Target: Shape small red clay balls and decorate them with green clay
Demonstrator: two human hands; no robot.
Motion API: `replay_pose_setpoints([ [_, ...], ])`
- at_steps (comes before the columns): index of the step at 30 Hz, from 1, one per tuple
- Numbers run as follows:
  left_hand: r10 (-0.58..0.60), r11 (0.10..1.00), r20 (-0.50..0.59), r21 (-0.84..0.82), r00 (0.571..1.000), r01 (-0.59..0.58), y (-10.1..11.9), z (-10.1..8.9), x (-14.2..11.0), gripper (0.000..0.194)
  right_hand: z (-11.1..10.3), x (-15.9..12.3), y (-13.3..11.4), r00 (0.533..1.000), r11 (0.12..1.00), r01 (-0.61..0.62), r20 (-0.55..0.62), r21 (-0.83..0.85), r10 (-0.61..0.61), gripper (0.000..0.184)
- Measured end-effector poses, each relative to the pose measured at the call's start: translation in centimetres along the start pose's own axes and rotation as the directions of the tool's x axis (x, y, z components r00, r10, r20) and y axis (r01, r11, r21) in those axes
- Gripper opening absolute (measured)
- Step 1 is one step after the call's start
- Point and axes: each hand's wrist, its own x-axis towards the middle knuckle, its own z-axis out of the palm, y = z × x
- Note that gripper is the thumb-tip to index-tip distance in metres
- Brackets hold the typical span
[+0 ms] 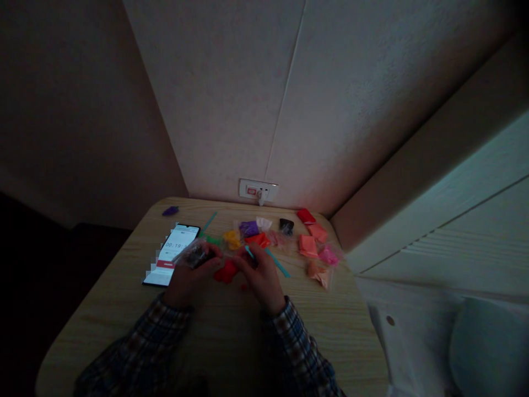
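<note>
My left hand (185, 280) is closed on a clear plastic bag (192, 255) with something dark, apparently modelling clay, inside. Close beside it, my right hand (263, 277) has its fingers bent round a small teal stick (249, 252), and its fingertips are near the bag's edge; whether they pinch the bag too I cannot tell. A lump of red clay (225, 272) lies on the table below and between both hands. Just behind them are a yellow clay bag (232, 239), a red-orange packet (258, 240) and a purple clay bag (248, 229).
On the wooden table (330, 336), a phone (182, 242) showing a timer lies left. Teal strips (278, 262) lie behind my hands. Several red, orange, pink and peach packets (308, 246) lie right, a black one (286, 225) behind. A wall socket (258, 190) holds a plug.
</note>
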Motion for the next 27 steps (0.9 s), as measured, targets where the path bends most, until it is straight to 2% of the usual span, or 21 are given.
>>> replay_pose_setpoints([
  [3, 0.016, 1.0, -0.001, -0.003, 1.0, -0.016, -0.1, -0.1, 0.2, 0.017, -3.0, 0.5, 0.8, 0.989, 0.999, -0.024, -0.147, -0.048, 0.017, 0.025],
  [6, 0.02, 1.0, 0.021, 0.009, 1.0, -0.02, -0.3, -0.3, 0.3, 0.019, -7.1, 0.9, 2.1, 0.95, 0.989, -0.079, -0.31, -0.124, 0.037, 0.03],
  [9, 0.03, 0.998, 0.032, 0.048, 0.999, -0.031, -0.5, -0.4, 0.2, 0.021, -10.5, 1.0, 3.2, 0.913, 0.964, -0.147, -0.406, -0.223, 0.046, 0.033],
  [11, 0.041, 0.996, 0.023, 0.074, 0.999, -0.042, -0.6, -0.5, 0.2, 0.022, -11.8, 1.1, 4.0, 0.886, 0.938, -0.19, -0.462, -0.289, 0.037, 0.035],
  [16, 0.029, 0.989, 0.029, 0.147, 0.999, -0.033, -0.7, -0.8, 0.2, 0.031, -12.5, 1.5, 6.0, 0.847, 0.877, -0.255, -0.531, -0.407, -0.001, 0.037],
  [22, -0.041, 0.975, 0.083, 0.22, 0.996, 0.022, -0.6, -0.4, -0.3, 0.033, -12.3, 1.4, 6.3, 0.804, 0.843, -0.181, -0.57, -0.506, -0.169, 0.037],
  [27, -0.124, 0.957, 0.13, 0.277, 0.984, 0.084, -0.7, -0.1, -0.6, 0.027, -10.7, 1.2, 4.7, 0.844, 0.842, -0.023, -0.462, -0.538, -0.272, 0.031],
])
